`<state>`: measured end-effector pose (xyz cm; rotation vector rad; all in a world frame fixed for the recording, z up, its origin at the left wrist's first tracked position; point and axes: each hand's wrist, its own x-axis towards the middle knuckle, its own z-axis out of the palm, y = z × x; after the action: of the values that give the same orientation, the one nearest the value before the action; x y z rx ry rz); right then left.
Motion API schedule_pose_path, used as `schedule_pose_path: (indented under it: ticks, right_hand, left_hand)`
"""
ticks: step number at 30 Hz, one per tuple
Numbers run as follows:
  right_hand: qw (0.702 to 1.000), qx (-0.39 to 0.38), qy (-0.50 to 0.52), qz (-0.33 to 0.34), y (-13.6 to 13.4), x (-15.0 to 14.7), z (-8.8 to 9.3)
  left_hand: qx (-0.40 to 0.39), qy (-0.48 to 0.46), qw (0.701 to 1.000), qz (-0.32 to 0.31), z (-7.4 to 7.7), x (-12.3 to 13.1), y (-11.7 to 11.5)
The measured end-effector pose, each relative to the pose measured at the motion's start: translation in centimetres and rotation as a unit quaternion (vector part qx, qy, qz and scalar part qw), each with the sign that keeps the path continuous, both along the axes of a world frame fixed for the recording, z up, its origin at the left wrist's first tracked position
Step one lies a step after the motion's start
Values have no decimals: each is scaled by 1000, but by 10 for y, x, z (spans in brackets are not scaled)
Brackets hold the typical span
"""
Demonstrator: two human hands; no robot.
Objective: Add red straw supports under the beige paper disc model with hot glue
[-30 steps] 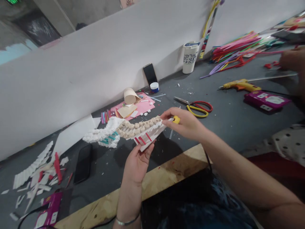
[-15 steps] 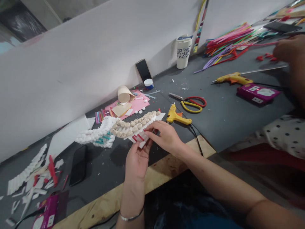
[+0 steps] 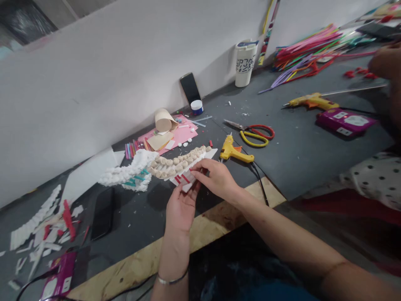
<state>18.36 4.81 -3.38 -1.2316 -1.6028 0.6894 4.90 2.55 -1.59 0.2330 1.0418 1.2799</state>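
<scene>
Right hand moved inward along model, pinched narrow | left hand holding it | cup (contents hidden)

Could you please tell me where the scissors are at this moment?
In the head view, the scissors lie right of centre on the dark tabletop, just beyond the nearer yellow glue gun and nearer than the white cup.

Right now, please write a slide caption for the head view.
Left grip and right grip on a red-striped craft piece, a yellow glue gun nearby.
</scene>
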Motion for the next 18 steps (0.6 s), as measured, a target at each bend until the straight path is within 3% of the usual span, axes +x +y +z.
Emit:
schedule_pose_path:
  ticks: [6, 18]
  right_hand:
    - [1000, -16, -17, -9, -1, -3, -2]
    - [999, -27, -45, -3, -2, -5, -8]
  left_hand:
    - [-4, -27, 1000, -5, -4, -2, -1]
    - [-12, -5, 998, 58, -9, -2, 9]
